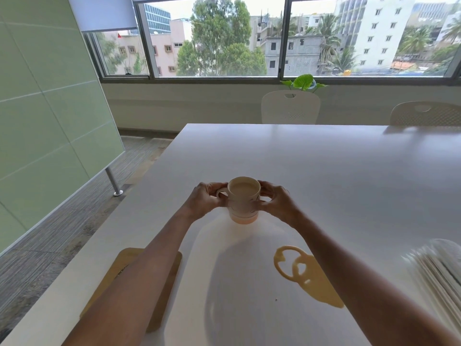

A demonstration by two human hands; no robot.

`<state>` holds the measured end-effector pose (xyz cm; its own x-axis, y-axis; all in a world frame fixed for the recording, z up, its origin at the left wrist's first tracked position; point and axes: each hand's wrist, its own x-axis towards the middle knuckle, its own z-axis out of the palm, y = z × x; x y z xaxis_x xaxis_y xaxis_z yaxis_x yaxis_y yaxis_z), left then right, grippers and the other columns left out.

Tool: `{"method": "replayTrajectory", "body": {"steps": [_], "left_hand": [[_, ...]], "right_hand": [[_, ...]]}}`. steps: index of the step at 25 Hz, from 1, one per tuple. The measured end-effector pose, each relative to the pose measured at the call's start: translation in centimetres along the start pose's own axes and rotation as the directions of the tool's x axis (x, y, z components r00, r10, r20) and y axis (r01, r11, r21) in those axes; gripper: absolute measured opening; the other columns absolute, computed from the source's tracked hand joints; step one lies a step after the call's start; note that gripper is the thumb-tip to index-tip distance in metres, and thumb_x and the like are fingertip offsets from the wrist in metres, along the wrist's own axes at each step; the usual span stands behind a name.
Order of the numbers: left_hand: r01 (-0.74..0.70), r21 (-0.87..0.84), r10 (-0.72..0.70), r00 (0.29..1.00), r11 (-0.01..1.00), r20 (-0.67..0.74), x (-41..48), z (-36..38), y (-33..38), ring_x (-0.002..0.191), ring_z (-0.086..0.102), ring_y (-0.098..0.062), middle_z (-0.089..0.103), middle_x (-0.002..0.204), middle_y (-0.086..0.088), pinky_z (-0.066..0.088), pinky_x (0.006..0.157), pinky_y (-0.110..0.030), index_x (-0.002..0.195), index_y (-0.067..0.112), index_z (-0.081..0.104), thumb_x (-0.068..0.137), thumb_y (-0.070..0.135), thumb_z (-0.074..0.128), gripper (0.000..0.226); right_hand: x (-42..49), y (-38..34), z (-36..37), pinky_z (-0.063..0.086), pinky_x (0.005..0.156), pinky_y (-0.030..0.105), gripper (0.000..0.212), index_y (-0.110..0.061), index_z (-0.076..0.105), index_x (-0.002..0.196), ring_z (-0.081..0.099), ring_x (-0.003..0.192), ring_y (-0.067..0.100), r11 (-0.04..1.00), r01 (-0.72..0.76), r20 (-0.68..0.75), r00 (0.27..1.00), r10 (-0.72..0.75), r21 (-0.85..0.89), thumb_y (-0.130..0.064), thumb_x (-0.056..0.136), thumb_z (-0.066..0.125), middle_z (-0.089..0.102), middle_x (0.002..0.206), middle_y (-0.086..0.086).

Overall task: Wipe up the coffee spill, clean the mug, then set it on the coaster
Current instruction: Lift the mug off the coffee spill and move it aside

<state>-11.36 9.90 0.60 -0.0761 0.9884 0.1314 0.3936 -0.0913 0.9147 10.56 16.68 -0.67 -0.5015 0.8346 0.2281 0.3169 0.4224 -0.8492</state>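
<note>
a bright room with a wide window and two pale chairs sits beyond a long white tabletop [324, 171], which carries everything the task needs. the mug [243, 199] stands upright out in the middle of it, well ahead of the person, and looks nearly full of milky coffee. both hands hold it: the left hand [203, 201] is at the handle side with its fingers [212, 188] curled around the handle and the mug wall, and the right hand [275, 199] presses its fingers [264, 187] against the opposite wall. whether the base is resting on the tabletop or is just lifted off it cannot be told.

the coffee spill [309, 275] lies nearer the person and to the right, a tan puddle with ring-shaped edges, partly under the right forearm and well apart from the mug. it looks untouched, so the wiping step seems not yet done; the step in hand appears to be moving the mug clear of the mess. the wooden coaster [159, 290] lies at the near left edge, partly hidden by the left forearm.

a blurred stack that may be paper napkins [439, 270] sits at the right edge. the next move likely calls for letting go of the mug carefully, since it is full, and taking something absorbent to the puddle.
</note>
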Motion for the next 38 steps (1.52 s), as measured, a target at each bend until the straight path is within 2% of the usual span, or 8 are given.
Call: {"method": "replayTrajectory", "body": {"steps": [3,10,14,18,24,28,35,38], "left_hand": [[0.013,-0.002,-0.013,1.0,1.0,-0.005,0.0,0.0,-0.1,0.095,0.068,-0.012,0.076,0.099,-0.003,0.055,0.094,-0.034,0.119,0.013,0.071,0.072,-0.001,0.082,0.05],[0.031,-0.012,-0.031,0.999,0.999,0.008,-0.4,0.4,-0.4,0.088,0.068,-0.002,0.076,0.091,0.0,0.053,0.091,-0.024,0.118,0.017,0.072,0.073,-0.001,0.081,0.05],[0.043,-0.019,-0.042,0.999,0.999,0.013,-0.5,0.3,-0.2,0.091,0.069,-0.009,0.076,0.096,-0.006,0.053,0.095,-0.03,0.118,0.014,0.072,0.073,-0.001,0.082,0.049],[0.05,-0.023,-0.049,0.998,0.998,0.03,-0.5,0.2,0.1,0.094,0.069,-0.01,0.075,0.095,0.0,0.055,0.093,-0.028,0.116,0.014,0.071,0.073,-0.001,0.081,0.046],[0.079,0.024,-0.081,0.994,0.997,0.072,-0.6,0.1,0.5,0.113,0.065,-0.017,0.072,0.113,-0.003,0.054,0.096,-0.033,0.129,0.008,0.062,0.075,0.004,0.081,0.057],[0.121,0.052,-0.121,0.993,0.991,0.009,-1.1,0.1,0.1,0.126,0.055,-0.02,0.063,0.131,-0.008,0.047,0.105,-0.038,0.14,0.009,0.05,0.075,0.008,0.082,0.073],[0.087,0.138,-0.082,0.996,0.987,-0.043,-2.2,0.8,0.5,0.143,0.035,-0.025,0.039,0.155,-0.01,0.033,0.115,-0.041,0.153,0.01,0.026,0.074,0.028,0.085,0.101],[0.082,0.218,-0.07,0.996,0.973,-0.062,-2.9,1.5,1.1,0.149,0.023,-0.026,0.025,0.162,-0.009,0.026,0.119,-0.043,0.156,0.01,0.014,0.071,0.043,0.084,0.114]], "right_hand": [[0.0,0.2,0.1,0.054,0.096,0.036,0.066,-0.018,0.062,0.124,0.066,0.107,0.006,1.0,0.002,0.003,1.0,-0.002,-0.004,-0.012,0.063,0.086,0.072,0.112,-0.003],[-0.1,0.5,0.2,0.052,0.098,0.032,0.067,-0.016,0.061,0.126,0.066,0.108,0.006,1.0,-0.014,0.021,1.0,0.014,-0.027,-0.014,0.064,0.087,0.072,0.114,-0.002],[-0.1,0.6,0.2,0.052,0.098,0.034,0.068,-0.015,0.06,0.128,0.065,0.109,0.006,0.999,-0.028,0.02,0.999,0.028,-0.021,-0.013,0.065,0.086,0.072,0.115,-0.002],[-0.2,0.6,0.3,0.052,0.099,0.035,0.068,-0.015,0.059,0.129,0.065,0.11,0.007,0.999,-0.036,0.027,0.999,0.037,-0.016,-0.013,0.065,0.085,0.071,0.117,-0.001],[-0.5,0.2,0.1,0.048,0.104,0.038,0.081,-0.011,0.047,0.14,0.059,0.122,0.014,0.996,-0.075,0.041,0.996,0.076,-0.039,-0.015,0.068,0.084,0.063,0.131,0.004],[-1.2,0.2,-0.6,0.047,0.104,0.036,0.092,-0.009,0.036,0.147,0.052,0.129,0.019,0.993,-0.107,0.031,0.994,0.109,-0.049,-0.02,0.07,0.086,0.053,0.141,0.009],[-3.3,-0.5,-1.6,0.039,0.112,0.042,0.084,-0.014,0.043,0.144,0.045,0.135,0.019,0.984,-0.103,-0.036,0.994,0.099,-0.142,-0.035,0.072,0.083,0.051,0.145,0.006],[-4.8,-0.8,-1.8,0.029,0.113,0.033,0.078,-0.02,0.045,0.143,0.041,0.137,0.019,0.963,-0.098,-0.066,0.994,0.083,-0.253,-0.044,0.076,0.077,0.049,0.146,0.0]]}}
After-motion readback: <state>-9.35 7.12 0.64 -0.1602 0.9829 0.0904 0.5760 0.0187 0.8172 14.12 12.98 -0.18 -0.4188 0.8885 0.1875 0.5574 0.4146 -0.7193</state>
